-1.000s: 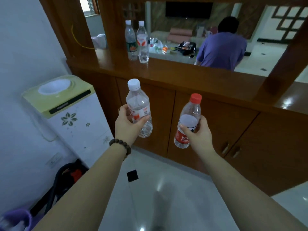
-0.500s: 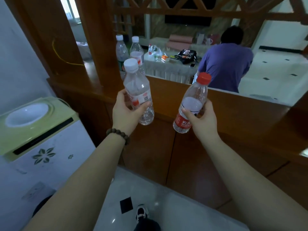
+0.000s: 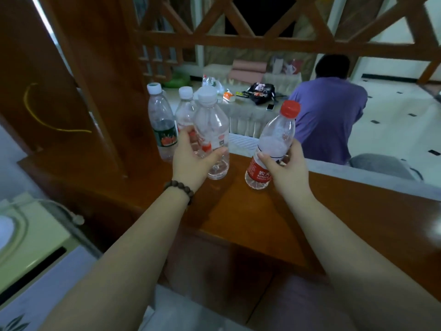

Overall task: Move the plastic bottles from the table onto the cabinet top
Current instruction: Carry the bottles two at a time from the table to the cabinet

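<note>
The cabinet top (image 3: pixel 250 211) was a broad slab of polished brown wood, running from a thick wooden post (image 3: pixel 100 91) on the left out toward the right edge, with a lattice screen (image 3: pixel 238 27) of crossed wooden bars hanging above it. Through the opening under that screen the next room showed: pale floor tiles with small dark diamonds, a cloth-covered table (image 3: pixel 245 111) cluttered with a black bag (image 3: pixel 261 91) and small odds and ends, and a person in a purple shirt (image 3: pixel 331 120) with their back turned. Low on the left stood a pale green water dispenser (image 3: pixel 28 240).

Two bottles were already on the cabinet top by the post: a green-labelled bottle (image 3: pixel 162 125) with a white cap, and a second clear bottle (image 3: pixel 185 108) just beside it, partly hidden.

The left hand (image 3: pixel 191 161), a bead bracelet (image 3: pixel 180 188) on its wrist, was wrapped around a white-capped bottle (image 3: pixel 212 130), held upright right in front of the standing pair, its base low over the wood; I could not tell whether it touched. The right hand (image 3: pixel 284 170) was gripping a red-capped bottle (image 3: pixel 274 144) around its middle, tilted with the cap leaning right, its base just above the cabinet top. The two held bottles were near each other but apart.
</note>
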Demonstrator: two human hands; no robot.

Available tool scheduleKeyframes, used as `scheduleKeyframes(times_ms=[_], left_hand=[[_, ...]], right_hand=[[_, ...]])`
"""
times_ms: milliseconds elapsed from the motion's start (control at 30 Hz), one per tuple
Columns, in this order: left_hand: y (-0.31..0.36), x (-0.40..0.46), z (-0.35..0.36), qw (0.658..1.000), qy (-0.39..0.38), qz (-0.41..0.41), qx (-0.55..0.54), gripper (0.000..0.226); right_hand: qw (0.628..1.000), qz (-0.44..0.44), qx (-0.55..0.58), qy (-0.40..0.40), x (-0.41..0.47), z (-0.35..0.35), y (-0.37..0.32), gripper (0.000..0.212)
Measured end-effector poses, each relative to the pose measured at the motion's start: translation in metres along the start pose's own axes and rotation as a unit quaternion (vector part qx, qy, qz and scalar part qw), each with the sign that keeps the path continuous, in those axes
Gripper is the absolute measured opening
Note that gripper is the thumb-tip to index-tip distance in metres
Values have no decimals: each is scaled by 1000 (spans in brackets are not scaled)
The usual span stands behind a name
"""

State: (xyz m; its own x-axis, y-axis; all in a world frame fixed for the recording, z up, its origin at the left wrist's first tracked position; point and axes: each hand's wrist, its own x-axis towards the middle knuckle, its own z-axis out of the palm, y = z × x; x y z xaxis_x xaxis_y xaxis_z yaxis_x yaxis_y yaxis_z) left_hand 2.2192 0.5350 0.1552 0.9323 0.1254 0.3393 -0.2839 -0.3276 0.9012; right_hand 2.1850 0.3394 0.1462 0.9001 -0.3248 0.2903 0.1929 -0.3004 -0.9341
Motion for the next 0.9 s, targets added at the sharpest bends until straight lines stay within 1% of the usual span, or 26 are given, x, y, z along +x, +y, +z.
scheduleKeyframes(times_ms=[133,300,400,733,900], left_hand=[[-8,31,21,1000,-8,0,10,69],[-13,50,39,999,-17,-21,36,66],[-14,54,46,998,-20,-34,40,67],[-28,53,48,996,-5,-72,56,70],[-29,50,47,996,3,-65,67,68]], right_hand=[[1000,7,-3,-19,32,11,6,64],[999,7,-16,-49,61,19,9,63],[997,9,-29,-65,72,23,11,59],[993,16,-57,-106,86,38,22,63],[991,4,-66,-118,86,39,26,64]])
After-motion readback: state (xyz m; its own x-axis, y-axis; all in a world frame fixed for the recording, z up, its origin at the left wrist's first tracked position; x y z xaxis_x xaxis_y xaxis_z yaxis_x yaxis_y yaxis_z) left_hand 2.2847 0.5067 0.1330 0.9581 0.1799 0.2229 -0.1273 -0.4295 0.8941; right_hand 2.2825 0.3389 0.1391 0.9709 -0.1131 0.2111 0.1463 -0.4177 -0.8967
